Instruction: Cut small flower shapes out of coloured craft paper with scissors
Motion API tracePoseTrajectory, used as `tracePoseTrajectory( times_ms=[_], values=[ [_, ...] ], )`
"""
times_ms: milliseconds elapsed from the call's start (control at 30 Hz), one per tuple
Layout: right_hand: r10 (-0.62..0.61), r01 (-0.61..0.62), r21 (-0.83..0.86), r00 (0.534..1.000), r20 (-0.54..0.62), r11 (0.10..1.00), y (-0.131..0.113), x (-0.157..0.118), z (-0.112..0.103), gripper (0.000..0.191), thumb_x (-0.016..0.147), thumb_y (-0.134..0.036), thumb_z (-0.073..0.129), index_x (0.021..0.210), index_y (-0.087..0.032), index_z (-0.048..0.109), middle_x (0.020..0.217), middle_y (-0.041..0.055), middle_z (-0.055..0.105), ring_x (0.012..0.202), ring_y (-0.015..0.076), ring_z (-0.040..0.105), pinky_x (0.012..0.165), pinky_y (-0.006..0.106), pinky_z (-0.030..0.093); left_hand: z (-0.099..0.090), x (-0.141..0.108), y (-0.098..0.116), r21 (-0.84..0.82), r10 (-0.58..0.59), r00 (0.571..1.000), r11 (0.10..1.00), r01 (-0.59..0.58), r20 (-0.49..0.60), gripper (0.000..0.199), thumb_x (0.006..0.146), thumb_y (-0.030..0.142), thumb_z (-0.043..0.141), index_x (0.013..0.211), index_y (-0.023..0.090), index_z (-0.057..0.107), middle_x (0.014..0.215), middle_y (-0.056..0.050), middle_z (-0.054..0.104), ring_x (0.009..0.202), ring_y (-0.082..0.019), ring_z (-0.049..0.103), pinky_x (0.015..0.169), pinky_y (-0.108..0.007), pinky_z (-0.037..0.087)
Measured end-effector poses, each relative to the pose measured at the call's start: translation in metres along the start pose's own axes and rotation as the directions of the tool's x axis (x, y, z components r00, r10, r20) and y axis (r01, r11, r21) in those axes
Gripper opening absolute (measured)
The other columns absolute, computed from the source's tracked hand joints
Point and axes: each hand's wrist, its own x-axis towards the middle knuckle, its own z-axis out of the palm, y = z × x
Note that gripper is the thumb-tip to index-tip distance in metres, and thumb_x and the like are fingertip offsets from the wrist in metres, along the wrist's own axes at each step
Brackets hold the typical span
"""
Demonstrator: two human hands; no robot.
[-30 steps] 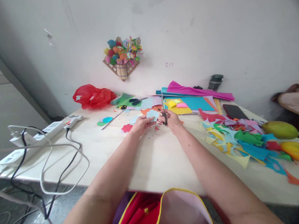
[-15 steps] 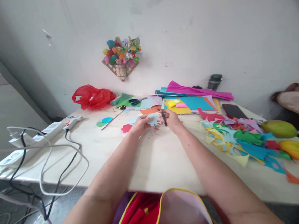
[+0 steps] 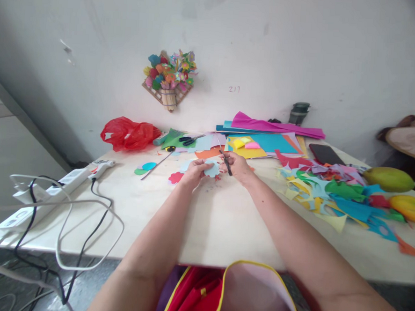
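Head view, paper-cutting, items on a pale counter:

Piece in hand: light-blue paper flower, scallop-edged, being held between the two hands, over the counter.

Left hand: its grip is pinching the flower's left side firmly, thumb on top.

Right hand: its grip is closing around the handles of black scissors; the blades are pointing towards the wall, and whether they are standing parted, one cannot tell.

Done, by appearance: one red paper flower, lying flat just left of the left hand. Red clippings are lying near the hands; many offcuts are lying heaped at right.

In progress: the light-blue outline is looking well advanced; any uncut stretch is too small to make out.

Unscalloped: a blue circle, overlapping a green circle, both showing smooth rims; paper sheets are lying towards the wall.
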Motion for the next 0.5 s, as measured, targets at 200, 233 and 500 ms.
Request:
tracePoseTrajectory(
  times_ms=[200, 233, 500],
  values=[
    [0.006, -0.006, 0.024, 1.000, -0.008, 1.000, 0.0017, 0.0008, 0.0006, 0.042, 0.053, -0.020, 0.085, 0.088, -0.018, 0.061, 0.062, -0.0042, 0.064, 0.057, 0.0137, 0.065, 0.058, 0.026, 0.055, 0.0011, -0.0007, 0.0002, 0.012, 0.001, 1.000, 1.000, -0.002, 0.028, 0.030, 0.051, 0.023, 0.088, 0.066, 0.011, 0.066, 0.062, -0.003, 0.068, 0.049, -0.011, 0.060, 0.050, -0.022, 0.047],
    [0.010, -0.010, 0.037, 1.000, -0.011, 0.999, 0.0017, 0.0008, 0.0010, 0.042, 0.053, -0.020, 0.085, 0.088, -0.019, 0.061, 0.061, -0.0047, 0.064, 0.055, 0.0131, 0.064, 0.057, 0.026, 0.055, 0.0019, -0.0014, 0.0006, 0.011, -0.005, 0.999, 1.000, 0.005, 0.033, 0.029, 0.052, 0.022, 0.088, 0.069, 0.011, 0.066, 0.063, -0.004, 0.069, 0.051, -0.011, 0.061, 0.052, -0.023, 0.048],
    [0.007, 0.006, 0.100, 0.992, -0.125, 0.995, 0.0016, 0.0010, 0.0056, 0.041, 0.052, -0.023, 0.083, 0.085, -0.020, 0.059, 0.055, -0.0079, 0.059, 0.048, 0.0112, 0.056, 0.049, 0.024, 0.047, 0.0062, -0.0063, 0.0037, -0.026, -0.056, 0.994, 0.998, 0.059, 0.096, 0.034, 0.053, 0.014, 0.085, 0.083, 0.011, 0.070, 0.077, -0.006, 0.074, 0.069, -0.019, 0.070, 0.073, -0.034, 0.059]
  ],
)
